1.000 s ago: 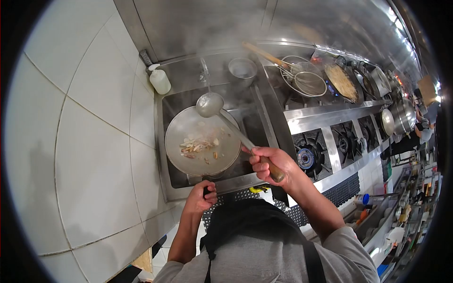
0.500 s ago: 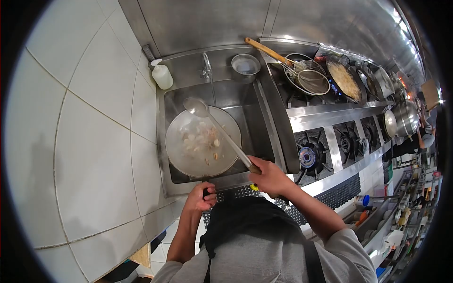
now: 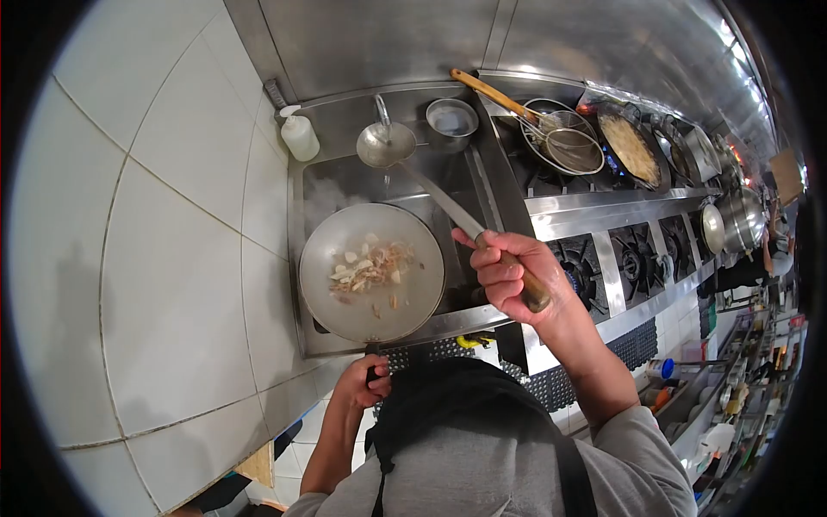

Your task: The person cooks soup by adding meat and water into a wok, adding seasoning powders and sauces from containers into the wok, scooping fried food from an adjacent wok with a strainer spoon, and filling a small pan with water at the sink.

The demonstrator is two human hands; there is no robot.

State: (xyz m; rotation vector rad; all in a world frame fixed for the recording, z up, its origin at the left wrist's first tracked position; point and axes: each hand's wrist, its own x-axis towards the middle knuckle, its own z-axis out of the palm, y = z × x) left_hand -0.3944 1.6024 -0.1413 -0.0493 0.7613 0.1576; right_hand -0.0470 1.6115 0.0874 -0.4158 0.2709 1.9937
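Looks like your ladle (image 3: 376,153) has swung off the pan (image 3: 332,306) and up under the tap (image 3: 382,107) since the last frame, while the pan's slid a bit toward you. Your right hand (image 3: 521,274) has its fingers curled round the wooden end, index poking out along the shaft, probably to steady that long reach. Your left hand (image 3: 368,380) is wrapped round the pan's dark handle, fingers pressed closed, I guess to keep it level while it hangs over the sink (image 3: 441,330).

Food (image 3: 370,267) is bunched around the middle of the pan, likely because the curved wall funnels it there: pale flat slices, thin brownish shreds, a few strays nearer you. Can't tell what it is, tbh. Pan's round, shallow and dull grey; ladle's a deep metal cup on a straight shaft. Wispy steam (image 3: 326,198) drifts by the far rim, and the steel sink has squared corners.
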